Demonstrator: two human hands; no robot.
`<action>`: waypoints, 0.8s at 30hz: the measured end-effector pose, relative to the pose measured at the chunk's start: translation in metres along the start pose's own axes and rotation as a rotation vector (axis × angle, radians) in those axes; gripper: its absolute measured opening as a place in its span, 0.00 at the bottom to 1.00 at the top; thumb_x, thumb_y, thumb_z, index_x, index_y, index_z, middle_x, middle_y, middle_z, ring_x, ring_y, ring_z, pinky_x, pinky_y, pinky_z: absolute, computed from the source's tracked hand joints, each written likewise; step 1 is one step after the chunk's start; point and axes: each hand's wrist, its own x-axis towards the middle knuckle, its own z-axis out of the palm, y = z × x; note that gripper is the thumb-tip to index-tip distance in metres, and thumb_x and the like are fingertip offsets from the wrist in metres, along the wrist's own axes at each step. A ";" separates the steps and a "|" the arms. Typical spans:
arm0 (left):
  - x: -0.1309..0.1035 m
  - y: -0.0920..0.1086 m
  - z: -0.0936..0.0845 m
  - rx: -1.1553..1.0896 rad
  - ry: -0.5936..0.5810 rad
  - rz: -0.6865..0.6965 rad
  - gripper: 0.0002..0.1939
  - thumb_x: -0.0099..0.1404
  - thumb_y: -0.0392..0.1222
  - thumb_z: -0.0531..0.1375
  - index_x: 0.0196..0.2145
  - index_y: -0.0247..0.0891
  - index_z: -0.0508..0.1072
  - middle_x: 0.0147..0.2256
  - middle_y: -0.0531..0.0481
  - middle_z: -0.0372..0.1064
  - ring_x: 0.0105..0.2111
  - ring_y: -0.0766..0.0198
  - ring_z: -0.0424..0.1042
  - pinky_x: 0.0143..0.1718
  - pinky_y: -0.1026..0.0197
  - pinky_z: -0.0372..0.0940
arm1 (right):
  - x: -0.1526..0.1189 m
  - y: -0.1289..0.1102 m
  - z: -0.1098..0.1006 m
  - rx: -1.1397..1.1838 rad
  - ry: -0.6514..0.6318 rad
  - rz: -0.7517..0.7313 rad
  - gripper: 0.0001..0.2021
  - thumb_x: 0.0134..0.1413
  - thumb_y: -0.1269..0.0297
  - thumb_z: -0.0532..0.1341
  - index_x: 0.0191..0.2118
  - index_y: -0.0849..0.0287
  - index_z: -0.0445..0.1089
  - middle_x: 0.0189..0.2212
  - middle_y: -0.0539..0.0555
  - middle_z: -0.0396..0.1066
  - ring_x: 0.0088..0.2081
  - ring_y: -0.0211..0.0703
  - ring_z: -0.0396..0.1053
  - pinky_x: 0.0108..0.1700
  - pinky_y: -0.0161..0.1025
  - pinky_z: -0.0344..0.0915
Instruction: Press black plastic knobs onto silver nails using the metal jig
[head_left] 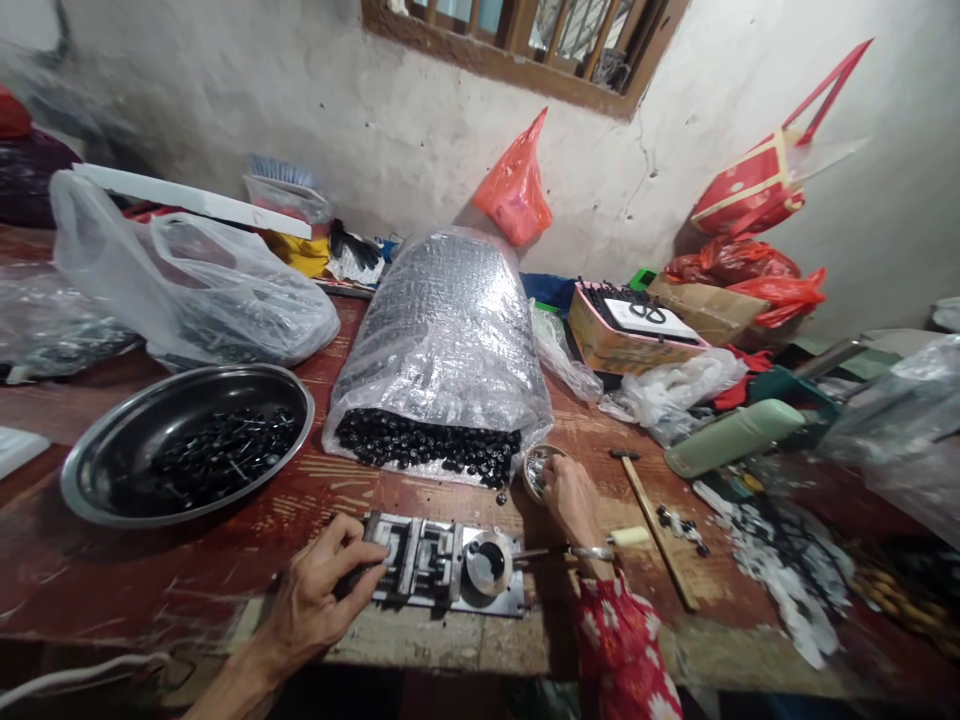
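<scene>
Nearby, hammer [654, 525]; left hand [324, 580] at fixture [454, 570], right hand [572, 495] in bowl [527, 484], half-curled, grips unclear.

Cluttered workshop backs onto cracked wall [420, 130]

A metal fixture [454, 565], a hammer [658, 530] and a steel bowl [105, 470] of black pieces [225, 455] share a scuffed red worktable [337, 490] with a plastic sack [457, 330] of small black parts [427, 445], a barred window [517, 35] above

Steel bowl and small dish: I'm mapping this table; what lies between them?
The head view shows a plastic sack, black parts at its open mouth, between steel bowl and small dish.
</scene>
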 end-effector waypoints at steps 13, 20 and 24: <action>-0.003 -0.004 0.000 -0.044 -0.030 -0.010 0.07 0.71 0.37 0.60 0.45 0.41 0.77 0.38 0.49 0.64 0.37 0.66 0.70 0.38 0.67 0.68 | -0.007 0.009 -0.006 0.522 0.166 0.141 0.17 0.57 0.49 0.54 0.31 0.57 0.69 0.27 0.53 0.72 0.30 0.45 0.67 0.35 0.40 0.63; -0.002 -0.004 -0.001 -0.100 -0.023 -0.042 0.06 0.72 0.37 0.60 0.46 0.41 0.75 0.38 0.50 0.63 0.37 0.67 0.69 0.39 0.67 0.67 | -0.016 0.010 -0.002 0.653 0.221 0.189 0.16 0.53 0.49 0.60 0.34 0.58 0.70 0.30 0.53 0.73 0.33 0.45 0.68 0.38 0.41 0.65; -0.003 -0.005 0.000 -0.091 -0.011 -0.046 0.07 0.72 0.37 0.60 0.46 0.41 0.76 0.39 0.50 0.64 0.37 0.67 0.70 0.39 0.67 0.67 | -0.017 0.010 0.001 0.705 0.279 0.191 0.17 0.53 0.48 0.63 0.37 0.57 0.67 0.32 0.52 0.71 0.34 0.44 0.69 0.40 0.41 0.66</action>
